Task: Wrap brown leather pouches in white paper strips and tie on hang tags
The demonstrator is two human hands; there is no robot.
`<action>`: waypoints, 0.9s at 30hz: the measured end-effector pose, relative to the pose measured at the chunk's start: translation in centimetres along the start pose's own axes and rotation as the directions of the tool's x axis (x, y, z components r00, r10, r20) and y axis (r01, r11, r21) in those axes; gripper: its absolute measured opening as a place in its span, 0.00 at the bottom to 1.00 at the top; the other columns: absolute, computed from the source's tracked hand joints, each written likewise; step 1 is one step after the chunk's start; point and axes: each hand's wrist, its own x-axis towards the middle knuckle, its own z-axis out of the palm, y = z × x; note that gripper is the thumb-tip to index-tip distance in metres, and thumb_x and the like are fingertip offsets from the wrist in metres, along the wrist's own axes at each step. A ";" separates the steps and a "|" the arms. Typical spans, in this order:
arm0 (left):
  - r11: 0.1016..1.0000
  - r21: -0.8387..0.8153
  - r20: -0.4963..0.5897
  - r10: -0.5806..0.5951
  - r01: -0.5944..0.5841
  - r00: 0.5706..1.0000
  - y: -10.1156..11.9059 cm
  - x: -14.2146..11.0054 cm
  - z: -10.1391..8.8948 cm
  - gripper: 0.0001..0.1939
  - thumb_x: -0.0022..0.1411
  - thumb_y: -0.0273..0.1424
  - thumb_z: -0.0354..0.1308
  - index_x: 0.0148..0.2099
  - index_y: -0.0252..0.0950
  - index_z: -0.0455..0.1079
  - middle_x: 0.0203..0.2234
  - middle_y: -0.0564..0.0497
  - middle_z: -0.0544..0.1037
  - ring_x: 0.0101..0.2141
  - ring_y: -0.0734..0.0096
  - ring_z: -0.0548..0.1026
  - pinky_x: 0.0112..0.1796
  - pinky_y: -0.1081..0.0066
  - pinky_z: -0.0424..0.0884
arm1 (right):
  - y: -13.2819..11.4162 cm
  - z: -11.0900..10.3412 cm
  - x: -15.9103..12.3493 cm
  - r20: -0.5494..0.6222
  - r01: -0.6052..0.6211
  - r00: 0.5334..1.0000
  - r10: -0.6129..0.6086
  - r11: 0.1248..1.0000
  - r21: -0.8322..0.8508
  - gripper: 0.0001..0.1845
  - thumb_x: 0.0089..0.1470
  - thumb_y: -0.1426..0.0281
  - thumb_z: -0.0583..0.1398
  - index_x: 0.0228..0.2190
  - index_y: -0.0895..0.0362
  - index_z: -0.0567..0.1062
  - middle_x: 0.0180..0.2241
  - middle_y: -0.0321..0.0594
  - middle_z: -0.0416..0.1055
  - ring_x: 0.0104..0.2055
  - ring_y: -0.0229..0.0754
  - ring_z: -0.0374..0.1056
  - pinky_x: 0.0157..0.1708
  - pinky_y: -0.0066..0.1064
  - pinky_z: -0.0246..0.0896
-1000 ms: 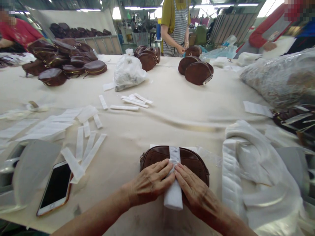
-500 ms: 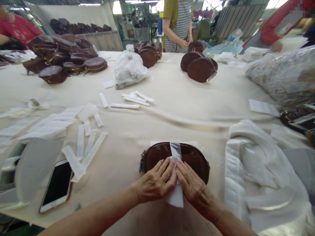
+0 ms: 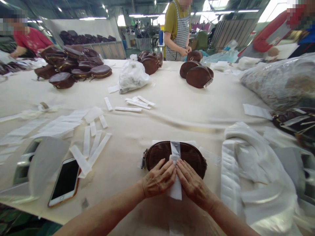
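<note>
A small brown leather bag [image 3: 189,155] lies on the cream table [image 3: 172,98] right in front of me. A white foam strip [image 3: 175,190] runs over its middle and hangs down the near side. My left hand [image 3: 158,178] and my right hand [image 3: 193,183] press flat on the bag's near side, fingertips meeting on the strip, fingers stretched out and close together.
A phone [image 3: 65,182] lies at the near left among loose white strips [image 3: 94,147]. White foam wrapping [image 3: 253,170] is heaped at my right. Piles of brown bags [image 3: 71,64] and a white plastic sack [image 3: 131,77] sit farther back. Other people stand at the far edge.
My hands stay pressed on the strip over the bag; the hanging end looks a little shorter. The view has shifted slightly.
</note>
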 end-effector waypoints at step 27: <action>0.981 -0.149 -0.089 0.109 -0.122 0.990 -1.3 0.3 -0.7 0.18 0.63 0.18 0.43 0.53 0.31 0.65 0.49 0.41 0.70 0.59 0.61 0.58 0.60 0.60 0.54 | -6.1 -17.1 -24.6 -0.686 -0.999 -0.022 0.728 -0.036 -0.006 0.20 0.52 0.56 0.56 0.39 0.58 0.72 0.37 0.48 0.71 0.38 0.50 0.67 0.44 0.45 0.61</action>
